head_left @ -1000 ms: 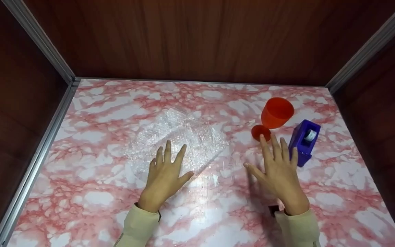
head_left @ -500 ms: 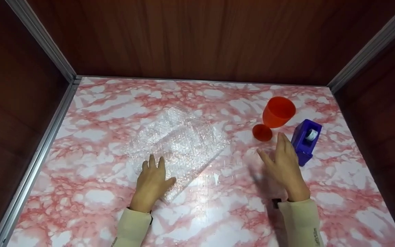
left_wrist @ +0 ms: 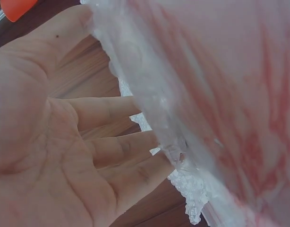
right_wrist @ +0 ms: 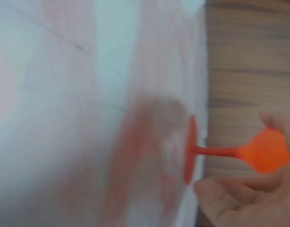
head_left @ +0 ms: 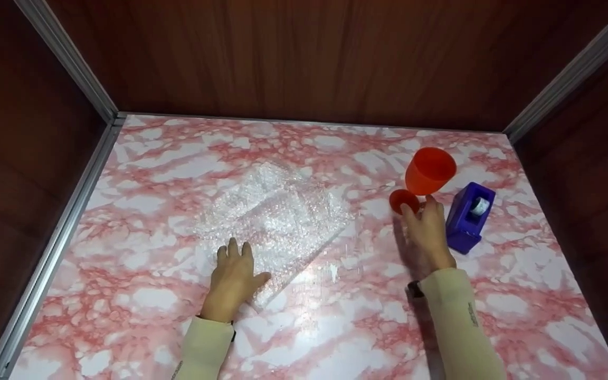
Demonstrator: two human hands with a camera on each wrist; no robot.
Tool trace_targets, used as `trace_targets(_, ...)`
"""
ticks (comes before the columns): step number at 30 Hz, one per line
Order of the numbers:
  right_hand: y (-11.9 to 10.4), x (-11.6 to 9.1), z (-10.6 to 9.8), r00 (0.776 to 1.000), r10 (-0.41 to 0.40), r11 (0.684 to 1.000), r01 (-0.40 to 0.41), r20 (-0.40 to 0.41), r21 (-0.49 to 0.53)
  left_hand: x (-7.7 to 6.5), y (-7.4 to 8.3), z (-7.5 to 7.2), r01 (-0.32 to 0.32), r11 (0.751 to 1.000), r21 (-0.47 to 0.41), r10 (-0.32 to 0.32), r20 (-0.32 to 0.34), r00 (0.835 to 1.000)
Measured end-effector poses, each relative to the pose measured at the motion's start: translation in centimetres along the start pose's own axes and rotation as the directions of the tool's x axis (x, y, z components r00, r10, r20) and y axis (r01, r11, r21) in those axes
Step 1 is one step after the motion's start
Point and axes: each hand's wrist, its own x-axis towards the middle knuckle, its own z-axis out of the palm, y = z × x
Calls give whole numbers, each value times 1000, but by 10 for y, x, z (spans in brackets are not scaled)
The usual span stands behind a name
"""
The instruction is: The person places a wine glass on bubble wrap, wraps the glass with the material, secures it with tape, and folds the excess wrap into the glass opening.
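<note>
A sheet of bubble wrap (head_left: pixel 288 216) lies on the marbled tabletop. My left hand (head_left: pixel 230 282) rests at its near left edge, fingers spread; in the left wrist view the fingertips meet the wrap (left_wrist: pixel 190 194). To the right stands an orange goblet (head_left: pixel 424 179), its round foot towards me in the head view. My right hand (head_left: pixel 429 229) reaches to it, thumb at the foot and fingers beside the stem. In the right wrist view the goblet (right_wrist: pixel 265 151) shows bowl, stem and foot, with the thumb near the foot and another fingertip beside the bowl.
A purple tape dispenser (head_left: pixel 465 221) with a roll of tape stands right of my right hand, close to it. Dark wood panels (head_left: pixel 304 58) with metal edging wall the table at the back and both sides.
My left hand has drawn back towards me and left, coming down on the bubble wrap. My right hand has moved forward to the goblet, its fingers coming closer together.
</note>
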Motion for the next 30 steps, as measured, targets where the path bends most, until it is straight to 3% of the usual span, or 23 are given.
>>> trace_targets(3,4,14,6,998,36,998,-34,-48,47,1,1,-1,4,1000,3,-4,8,1000)
trace_targets(9,5,27,15,959,283,947,-274,-32,170,2,2,-1,6,1000,27,-6,27,1000)
trace_targets(14,7,30,20,933,351,916,-325,-76,235,2,2,-1,20,1000,20,-21,50,998)
trace_targets(18,10,30,21,933,342,924,-312,-110,223,3,2,-2,6,999,36,-8,59,998)
trace_targets(23,10,28,18,965,197,979,-185,-175,82,5,1,-4,-26,999,47,23,70,997)
trace_targets(30,-5,11,4,985,56,998,-55,-162,13,12,-3,-8,-77,996,32,73,109,991)
